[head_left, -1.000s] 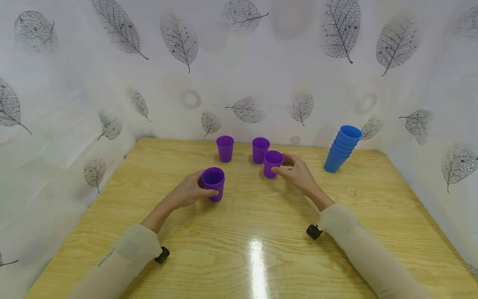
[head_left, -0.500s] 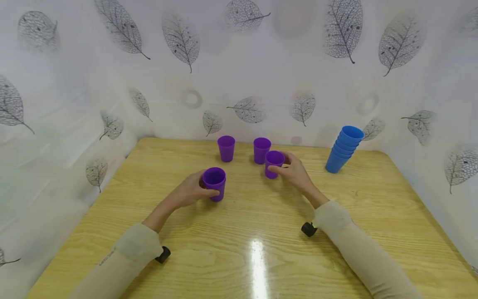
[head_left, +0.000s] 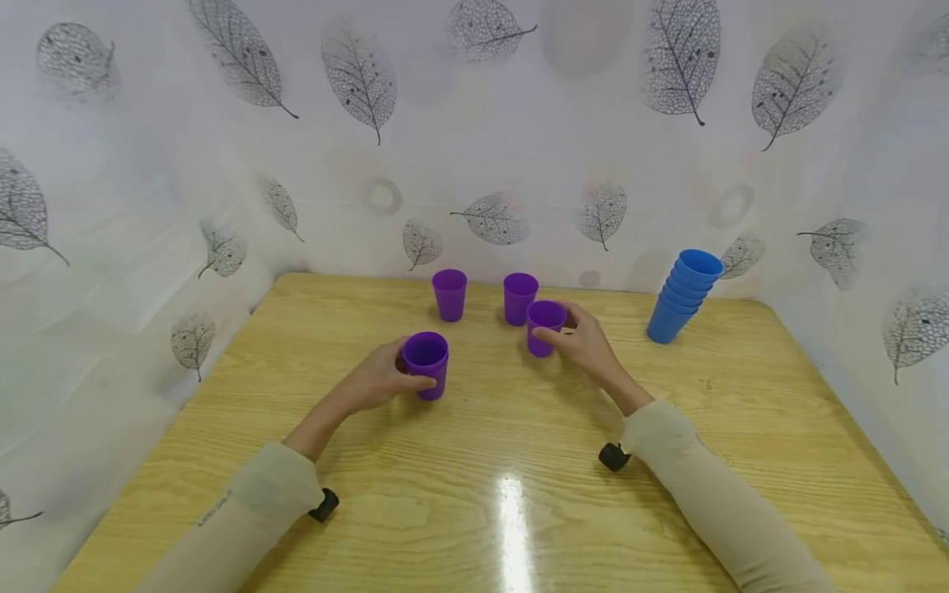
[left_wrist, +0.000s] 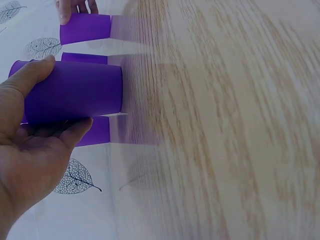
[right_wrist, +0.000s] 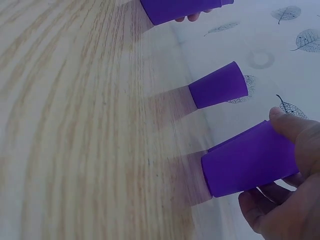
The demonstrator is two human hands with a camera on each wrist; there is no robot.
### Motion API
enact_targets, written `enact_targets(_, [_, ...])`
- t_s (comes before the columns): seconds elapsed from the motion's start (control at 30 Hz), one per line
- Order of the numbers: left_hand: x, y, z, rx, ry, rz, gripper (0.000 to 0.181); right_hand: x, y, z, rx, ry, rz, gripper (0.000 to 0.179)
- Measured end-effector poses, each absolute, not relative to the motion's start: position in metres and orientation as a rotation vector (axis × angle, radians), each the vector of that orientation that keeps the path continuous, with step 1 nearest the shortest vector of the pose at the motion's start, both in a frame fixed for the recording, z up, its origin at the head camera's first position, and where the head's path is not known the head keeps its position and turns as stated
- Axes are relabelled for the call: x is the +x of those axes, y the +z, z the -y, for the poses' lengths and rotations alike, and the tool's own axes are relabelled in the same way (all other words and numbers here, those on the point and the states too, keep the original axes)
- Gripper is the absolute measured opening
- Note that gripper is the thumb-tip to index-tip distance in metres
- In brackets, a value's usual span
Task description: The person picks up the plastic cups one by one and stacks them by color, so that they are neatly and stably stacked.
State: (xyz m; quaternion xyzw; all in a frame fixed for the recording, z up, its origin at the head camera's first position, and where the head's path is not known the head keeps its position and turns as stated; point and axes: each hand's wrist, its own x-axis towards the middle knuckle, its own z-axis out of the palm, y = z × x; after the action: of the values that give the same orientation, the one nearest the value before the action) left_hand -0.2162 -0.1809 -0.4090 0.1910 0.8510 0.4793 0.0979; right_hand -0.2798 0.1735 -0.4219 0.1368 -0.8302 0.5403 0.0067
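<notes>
Beige sleeves (head_left: 248,498) reach in from the lower left and lower right of the head view, over a wood-grain table (head_left: 445,486). Near the centre, the left hand (head_left: 380,379) has its thumb and fingers curled around nested purple cups (head_left: 432,380), two rims showing. Slightly farther and right of centre, the right hand (head_left: 589,344) grips a single purple cup (head_left: 544,325) between thumb and fingers. Behind, at upper centre, are a left rear cup (head_left: 449,296) and a right rear cup (head_left: 516,298), both upright and apart; the latter is partly overlapped by the right hand's cup. Right of them stands a blue cup stack (head_left: 676,305), before a leaf-print backdrop (head_left: 474,148).
</notes>
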Motion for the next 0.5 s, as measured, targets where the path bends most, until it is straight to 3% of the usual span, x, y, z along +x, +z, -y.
enact_targets(0.5, [-0.216,-0.409,0.181,0.550,1.425,-2.518,0.062,-0.266,-0.416,-0.182,0.444,1.693,2.608,0.064])
